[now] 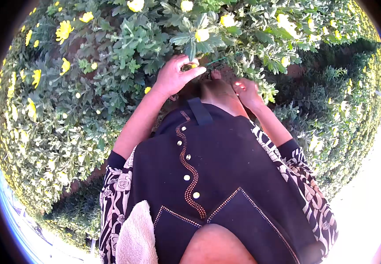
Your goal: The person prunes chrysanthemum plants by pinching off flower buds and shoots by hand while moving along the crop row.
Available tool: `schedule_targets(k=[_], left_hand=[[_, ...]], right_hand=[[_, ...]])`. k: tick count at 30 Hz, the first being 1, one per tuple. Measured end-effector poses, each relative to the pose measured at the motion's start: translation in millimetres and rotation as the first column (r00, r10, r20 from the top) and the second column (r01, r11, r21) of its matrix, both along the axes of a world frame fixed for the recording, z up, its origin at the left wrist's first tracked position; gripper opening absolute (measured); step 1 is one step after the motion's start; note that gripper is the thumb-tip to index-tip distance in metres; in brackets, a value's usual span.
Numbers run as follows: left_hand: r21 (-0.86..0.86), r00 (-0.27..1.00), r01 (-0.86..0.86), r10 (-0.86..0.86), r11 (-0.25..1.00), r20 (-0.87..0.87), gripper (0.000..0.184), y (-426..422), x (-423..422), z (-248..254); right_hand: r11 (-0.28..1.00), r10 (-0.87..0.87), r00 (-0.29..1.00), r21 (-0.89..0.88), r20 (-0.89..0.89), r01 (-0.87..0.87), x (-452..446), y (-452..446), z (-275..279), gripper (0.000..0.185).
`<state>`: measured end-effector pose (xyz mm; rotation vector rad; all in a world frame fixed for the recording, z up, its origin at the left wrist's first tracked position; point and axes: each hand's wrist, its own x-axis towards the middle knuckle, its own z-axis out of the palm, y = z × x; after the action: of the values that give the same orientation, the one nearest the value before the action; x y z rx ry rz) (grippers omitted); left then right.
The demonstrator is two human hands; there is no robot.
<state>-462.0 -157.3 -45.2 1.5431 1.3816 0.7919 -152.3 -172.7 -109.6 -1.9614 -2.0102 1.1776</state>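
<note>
My left hand [175, 75] reaches into the chrysanthemum plants, its thumb and forefinger curled together around a small yellow chrysanthemum bud [194, 66]. Leaves partly cover its fingertips. Just above it stands a fuller yellow chrysanthemum [202, 35] on a leafy stem. To the right, my right hand [247, 93] hangs low beside the foliage with its fingers curled in. Bright sun falls on those fingers, and what they hold, if anything, cannot be made out. A thin green string [219, 60] runs through the leaves between the two hands.
Dense chrysanthemum plants [89, 79] with many yellow blooms surround me on both sides. A shaded gap [300, 72] lies between rows at the right. A pale towel [136, 235] hangs over the front of my dark top [234, 154].
</note>
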Motion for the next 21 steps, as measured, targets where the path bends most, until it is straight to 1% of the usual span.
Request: schedule_targets(k=[1, 2, 4, 5, 6, 7, 8, 9, 10, 11, 12, 13, 14, 15, 16, 17, 18, 19, 20, 21], left_hand=[[-0.162, 0.993, 0.020, 0.000, 0.987, 0.122, 0.029, 11, -3, -5], [-0.093, 0.989, 0.107, -0.096, 0.990, 0.109, 0.032, 25, -7, 4], [-0.120, 0.982, 0.177, -0.166, 0.977, 0.094, 0.033, 39, -10, -2], [-0.017, 0.972, 0.231, -0.232, 0.973, -0.025, 0.033, 48, -3, 16], [-0.114, 0.980, 0.196, -0.197, 0.974, 0.001, 0.034, 53, 8, 24], [-0.134, 0.977, 0.208, -0.213, 0.969, -0.020, 0.035, 54, 22, 35], [-0.165, 0.973, 0.219, -0.228, 0.962, -0.036, 0.036, 58, 28, 44], [-0.281, 0.959, 0.243, -0.274, 0.929, -0.076, 0.034, 62, 35, 32], [-0.392, 0.937, 0.262, -0.329, 0.882, -0.115, 0.032, 66, 43, 20], [-0.290, 0.972, 0.228, -0.236, 0.930, 0.008, 0.030, 63, 55, 17], [-0.190, 0.979, 0.172, -0.146, 0.967, 0.142, 0.029, 60, 65, 10], [-0.183, 0.979, 0.167, -0.141, 0.969, 0.148, 0.030, 63, 72, 1], [-0.210, 0.984, 0.179, -0.177, 0.961, 0.030, 0.038, 60, 88, 0], [-0.173, 0.980, 0.196, -0.199, 0.965, 0.002, 0.039, 67, 99, 10], [-0.138, 0.975, 0.215, -0.221, 0.967, -0.029, 0.041, 71, 109, 19], [-0.175, 0.959, 0.234, -0.257, 0.956, -0.120, 0.045, 71, 112, 16], [-0.186, 0.956, 0.235, -0.262, 0.954, -0.132, 0.045, 70, 116, 13], [-0.238, 0.919, 0.255, -0.312, 0.937, -0.242, 0.046, 68, 118, 9], [-0.292, 0.868, 0.266, -0.360, 0.919, -0.343, 0.047, 67, 121, 5], [-0.284, 0.895, 0.228, -0.315, 0.931, -0.315, 0.041, 67, 126, 1]], right_hand=[[0.991, -0.132, 0.991, 0.006, 0.000, 0.132, 5, 10, 15, 0.023], [0.950, -0.296, 0.955, -0.102, -0.006, 0.294, 5, 18, 31, 0.019], [0.830, -0.494, 0.869, -0.281, 0.029, 0.482, 6, 32, 34, 0.018], [0.827, -0.501, 0.865, -0.282, 0.022, 0.486, 9, 34, 26, 0.018], [0.858, -0.464, 0.885, -0.232, 0.029, 0.457, 13, 35, 12, 0.019], [0.886, -0.429, 0.903, -0.182, 0.029, 0.427, 22, 35, -3, 0.019], [0.882, -0.435, 0.900, -0.191, 0.019, 0.430, 21, 38, -12, 0.019], [0.913, -0.380, 0.913, 0.101, -0.149, 0.396, 20, 39, -23, 0.021], [0.839, -0.280, 0.916, 0.390, -0.287, 0.379, 21, 37, -35, 0.023], [0.861, -0.009, 0.940, 0.481, 0.341, -0.166, 24, 46, -4, 0.022], [0.944, -0.216, 0.914, 0.167, -0.344, 0.286, 24, 50, 6, 0.022], [0.763, -0.560, 0.351, -0.301, -0.750, 0.573, 24, 54, 15, 0.026], [0.897, -0.187, 0.865, 0.277, -0.466, 0.344, 35, 50, 14, 0.030], [0.937, -0.252, 0.710, 0.018, -0.657, 0.349, 37, 50, 13, 0.033], [0.914, -0.389, 0.523, -0.248, -0.759, 0.320, 40, 49, 12, 0.037], [0.917, -0.396, 0.510, -0.299, -0.763, 0.264, 40, 54, 16, 0.035], [0.917, -0.400, 0.496, -0.341, -0.771, 0.208, 40, 61, 14, 0.032], [0.985, -0.163, 0.673, -0.076, -0.721, 0.157, 39, 67, 9, 0.027], [0.984, -0.166, 0.665, -0.082, -0.728, 0.156, 40, 72, 8, 0.027], [0.997, -0.059, 0.778, -0.005, -0.625, 0.071, 41, 78, 10, 0.025]])
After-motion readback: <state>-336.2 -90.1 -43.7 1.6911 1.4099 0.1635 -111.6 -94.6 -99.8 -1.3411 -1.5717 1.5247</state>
